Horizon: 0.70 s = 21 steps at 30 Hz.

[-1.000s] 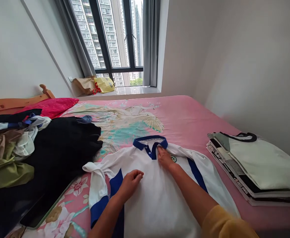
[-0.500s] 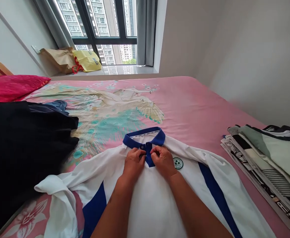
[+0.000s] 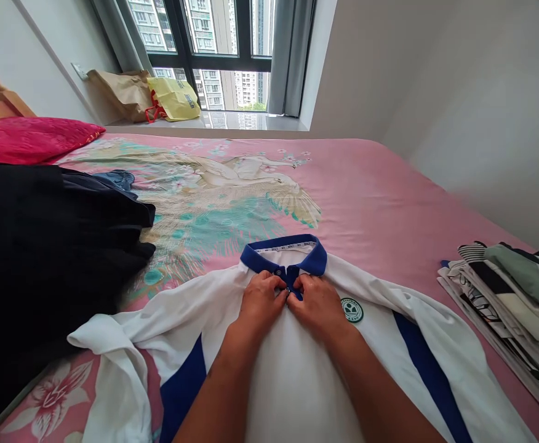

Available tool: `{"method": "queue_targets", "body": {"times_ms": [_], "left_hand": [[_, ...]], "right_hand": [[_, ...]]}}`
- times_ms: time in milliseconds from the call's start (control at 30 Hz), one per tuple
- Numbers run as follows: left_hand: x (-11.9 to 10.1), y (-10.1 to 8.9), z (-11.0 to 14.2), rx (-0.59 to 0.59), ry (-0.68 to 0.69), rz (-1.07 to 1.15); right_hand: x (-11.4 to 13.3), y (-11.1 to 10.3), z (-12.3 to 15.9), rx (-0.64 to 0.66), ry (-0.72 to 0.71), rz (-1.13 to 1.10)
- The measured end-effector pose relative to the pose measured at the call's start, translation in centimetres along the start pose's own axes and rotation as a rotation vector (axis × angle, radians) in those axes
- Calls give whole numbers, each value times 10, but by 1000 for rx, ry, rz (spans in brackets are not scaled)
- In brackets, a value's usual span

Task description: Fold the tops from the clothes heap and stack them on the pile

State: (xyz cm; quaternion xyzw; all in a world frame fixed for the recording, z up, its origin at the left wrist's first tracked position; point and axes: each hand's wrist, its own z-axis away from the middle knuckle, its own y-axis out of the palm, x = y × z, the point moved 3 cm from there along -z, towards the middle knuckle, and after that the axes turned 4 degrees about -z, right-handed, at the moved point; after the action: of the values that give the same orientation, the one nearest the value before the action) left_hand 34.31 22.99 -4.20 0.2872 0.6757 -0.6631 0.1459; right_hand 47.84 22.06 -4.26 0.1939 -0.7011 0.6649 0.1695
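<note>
Lettering on the collar band (image 3: 285, 248), round badge (image 3: 352, 310) and yellow bag (image 3: 177, 99) is too small to read.

One long-sleeved shirt (image 3: 297, 381), white with blue side panels, blue collar and buttoned placket, round green chest badge: we had it spread face up, collar farthest from us, one sleeve crumpled, on pink patterned bedding.

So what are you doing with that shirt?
Both hands, the left hand and the right hand, are pinching the front opening just below the blue collar of a white shirt. The shirt lies spread out on the pink bed, between dark clothes and a folded stack.
</note>
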Motion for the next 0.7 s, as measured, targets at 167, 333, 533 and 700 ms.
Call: {"method": "queue_targets", "body": {"times_ms": [167,333,533,700], "left_hand": [[-5,5,0,-11,-7,-97],[-6,9,-2,-4,15,-66],[-10,7,-2,-4,-31,-14],[-8,-2,-3,51,-90,303]], "right_hand": [[-3,-2,-3,17,15,-31],[-6,-3,-6,71,47,-99],[-8,-4,0,60,27,-188],[-7,-10,10,1,-15,-400]]}}
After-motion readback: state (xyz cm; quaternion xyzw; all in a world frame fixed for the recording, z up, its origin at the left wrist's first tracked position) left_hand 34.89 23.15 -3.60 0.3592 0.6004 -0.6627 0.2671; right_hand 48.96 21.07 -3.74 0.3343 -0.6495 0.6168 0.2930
